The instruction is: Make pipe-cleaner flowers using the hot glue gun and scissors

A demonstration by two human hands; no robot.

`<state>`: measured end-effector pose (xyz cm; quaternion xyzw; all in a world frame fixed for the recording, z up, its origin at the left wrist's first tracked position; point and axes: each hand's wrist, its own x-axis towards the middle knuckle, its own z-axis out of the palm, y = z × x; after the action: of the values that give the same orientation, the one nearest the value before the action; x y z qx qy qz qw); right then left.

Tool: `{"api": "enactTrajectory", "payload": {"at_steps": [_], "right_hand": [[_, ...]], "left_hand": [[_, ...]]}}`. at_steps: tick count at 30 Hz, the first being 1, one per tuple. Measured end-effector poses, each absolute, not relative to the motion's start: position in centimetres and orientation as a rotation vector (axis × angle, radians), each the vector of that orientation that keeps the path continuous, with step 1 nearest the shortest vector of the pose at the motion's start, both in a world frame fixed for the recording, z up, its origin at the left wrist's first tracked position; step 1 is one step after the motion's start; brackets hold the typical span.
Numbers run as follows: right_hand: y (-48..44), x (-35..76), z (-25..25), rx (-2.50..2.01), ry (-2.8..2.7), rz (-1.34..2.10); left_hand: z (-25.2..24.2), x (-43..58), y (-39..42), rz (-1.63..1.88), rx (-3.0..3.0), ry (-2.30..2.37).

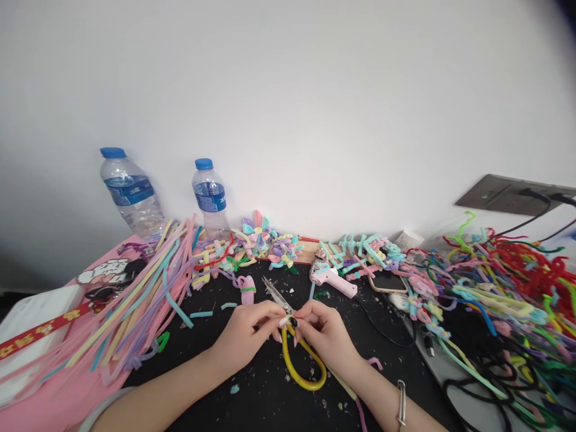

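Note:
My left hand [252, 330] and my right hand [326, 333] meet fingertip to fingertip in a pinch at the middle of the black tabletop. Between the fingertips shows a small pale yellow bit, apparently of a pipe cleaner [344, 385] whose length trails under my right forearm. Its exact shape is mostly hidden by the fingers. Directly below the hands lie scissors [306, 384] with yellow handles, blades pointing away from me. Just beyond my left hand is a purple pipe-cleaner bundle [247, 290] with a green tie. A pink glue gun [335, 280] lies beyond my right hand.
Long pastel pipe cleaners [144, 294] spread at left, near two water bottles [210, 198]. Finished pipe-cleaner flowers [256, 231] line the wall. A phone [387, 281], black cables [477, 390] and a tangled colourful heap [540, 276] fill the right. Scraps litter the tabletop.

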<state>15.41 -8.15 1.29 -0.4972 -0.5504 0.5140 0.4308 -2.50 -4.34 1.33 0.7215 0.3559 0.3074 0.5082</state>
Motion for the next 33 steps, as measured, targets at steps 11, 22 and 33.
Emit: {"api": "enactTrajectory", "payload": {"at_steps": [11,22,33], "right_hand": [[-7.6,16.2,0.8,-1.247,-1.517,1.317],[-7.0,16.7,1.2,-1.202,-1.359,1.542],[-6.7,17.0,1.1,-1.198,-1.329,1.567]], "left_hand": [[1.1,-2.8,-3.5,0.660,1.655,0.840],[1.0,-3.3,-3.1,0.723,1.838,0.797],[1.0,-3.2,-3.2,0.777,1.863,0.800]]}}
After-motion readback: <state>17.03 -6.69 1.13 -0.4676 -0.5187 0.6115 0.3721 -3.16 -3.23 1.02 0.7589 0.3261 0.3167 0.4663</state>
